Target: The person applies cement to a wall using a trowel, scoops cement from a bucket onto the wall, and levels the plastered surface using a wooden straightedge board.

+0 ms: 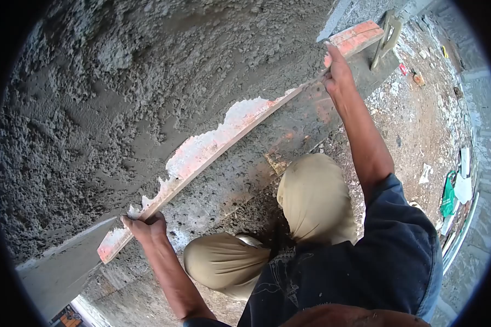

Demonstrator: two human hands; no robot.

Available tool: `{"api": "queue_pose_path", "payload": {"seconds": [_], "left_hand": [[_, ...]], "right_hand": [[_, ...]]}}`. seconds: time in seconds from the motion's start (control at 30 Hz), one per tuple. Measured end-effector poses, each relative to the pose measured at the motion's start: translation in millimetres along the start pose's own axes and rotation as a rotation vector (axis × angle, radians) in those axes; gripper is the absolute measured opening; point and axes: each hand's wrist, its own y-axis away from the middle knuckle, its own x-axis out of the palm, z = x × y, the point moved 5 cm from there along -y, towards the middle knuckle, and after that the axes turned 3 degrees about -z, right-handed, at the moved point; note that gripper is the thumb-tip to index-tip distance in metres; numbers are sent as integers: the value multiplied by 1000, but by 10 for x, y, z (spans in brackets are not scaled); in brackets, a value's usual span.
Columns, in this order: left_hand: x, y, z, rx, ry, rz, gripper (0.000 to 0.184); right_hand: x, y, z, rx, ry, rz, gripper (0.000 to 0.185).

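A long straight screed board (213,147), pinkish with grey mortar smeared over its face, runs diagonally from lower left to upper right. It lies against a wall of rough wet mortar (109,76). My left hand (149,229) is closed around the board near its lower left end. Farther up, my right hand (339,75) grips the same board close to its upper right end. The mortar covers part of the board's upper edge.
Below the screed board is a mortar-spattered flat board (305,122), in front of my bent knees. A clamp-like piece (386,39) stands at the upper right. Debris litters the ground (403,120), with a green scrap (448,193) at right. A smooth grey edge (60,272) is lower left.
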Motion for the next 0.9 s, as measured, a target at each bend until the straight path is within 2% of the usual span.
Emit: {"api": "queue_pose_path", "payload": {"seconds": [0.13,0.23,0.27,0.33,0.4,0.43,0.53,0.57,0.67,0.77,0.9], "left_hand": [[-196,-161,-20,27,-4,73,48],[-251,-118,-57,42,-6,118,49],[-278,-138,-65,32,-10,118,49],[-308,-140,-102,9,-28,98,51],[-410,-245,-185,54,-7,72,50],[-457,-358,-241,75,-4,67,50],[-769,-804,-439,106,-13,-50,47],[-817,-833,-470,79,-1,-129,48],[-920,-1051,-493,97,-30,-161,46],[-453,-453,-382,126,-37,-12,46],[-11,217,-240,147,-68,-18,41]], "right_hand": [[-36,-67,-37,-87,-53,-65,49],[-120,-113,22,-268,71,-245,50],[-99,-43,43,-356,121,-352,56],[-174,-114,-85,-407,200,-403,62],[-203,-101,-246,-351,198,-352,66],[-8,312,-321,-281,154,-284,67],[226,949,-635,-364,238,-137,62],[228,1002,-802,-362,224,-73,62],[189,901,-918,-197,221,64,69],[270,690,-260,-323,9,-172,54],[8,84,460,-503,80,-201,45]]}}
